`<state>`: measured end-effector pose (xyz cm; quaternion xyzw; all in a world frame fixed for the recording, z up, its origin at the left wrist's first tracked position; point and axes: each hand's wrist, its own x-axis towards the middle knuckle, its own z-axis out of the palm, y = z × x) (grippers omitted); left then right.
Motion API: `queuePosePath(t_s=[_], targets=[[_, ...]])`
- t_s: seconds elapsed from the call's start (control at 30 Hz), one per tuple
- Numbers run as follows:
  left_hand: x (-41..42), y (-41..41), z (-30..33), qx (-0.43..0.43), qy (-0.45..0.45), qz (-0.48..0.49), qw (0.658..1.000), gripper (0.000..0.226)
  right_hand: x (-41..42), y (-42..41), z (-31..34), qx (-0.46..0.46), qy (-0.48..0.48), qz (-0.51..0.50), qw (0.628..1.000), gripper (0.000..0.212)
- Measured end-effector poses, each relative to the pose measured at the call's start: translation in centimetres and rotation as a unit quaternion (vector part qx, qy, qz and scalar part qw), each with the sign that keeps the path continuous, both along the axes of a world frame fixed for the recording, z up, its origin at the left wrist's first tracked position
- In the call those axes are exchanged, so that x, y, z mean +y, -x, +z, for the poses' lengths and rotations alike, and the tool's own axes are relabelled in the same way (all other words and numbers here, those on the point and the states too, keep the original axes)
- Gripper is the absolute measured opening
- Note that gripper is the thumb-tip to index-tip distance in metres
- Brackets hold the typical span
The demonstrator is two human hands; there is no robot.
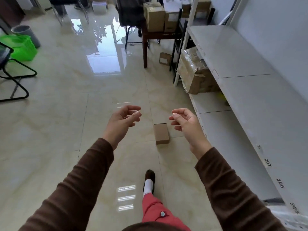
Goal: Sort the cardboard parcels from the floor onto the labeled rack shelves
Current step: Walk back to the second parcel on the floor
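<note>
head view: both arms out front in brown sleeves. left hand [124, 119] empty, fingers loosely curled, gripping nothing. right hand [183, 121] likewise empty and half-curled. small cardboard parcel [161, 133] lies on the tiled floor [50, 130], seen between the two hands, near the white rack [241, 90] on the right. shelf edge carries labels 207, 206, 205. second parcel [165, 58] farther off beside a table leg.
</note>
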<state>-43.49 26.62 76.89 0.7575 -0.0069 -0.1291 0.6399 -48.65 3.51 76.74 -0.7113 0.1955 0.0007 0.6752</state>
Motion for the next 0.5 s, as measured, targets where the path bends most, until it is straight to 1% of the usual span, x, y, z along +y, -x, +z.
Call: queuePosePath(t_s=[0.2, 0.4, 0.5], targets=[[-0.6, -14.5, 0.0, 0.013, -0.025, -0.020, 0.999, 0.023, -0.4, -13.3, -1.9, 0.005, -0.025, -0.042, 0.999, 0.014], [-0.8, -26.7, 0.3, 0.019, -0.016, -0.036, 0.999, 0.017, -0.5, -25.2, -1.5, 0.002, -0.026, -0.047, 0.999, 0.009], [-1.0, -32.6, -0.5, 0.029, -0.020, -0.058, 0.998, 0.016, -0.7, -30.6, -1.9, -0.001, -0.029, -0.070, 0.997, 0.009]])
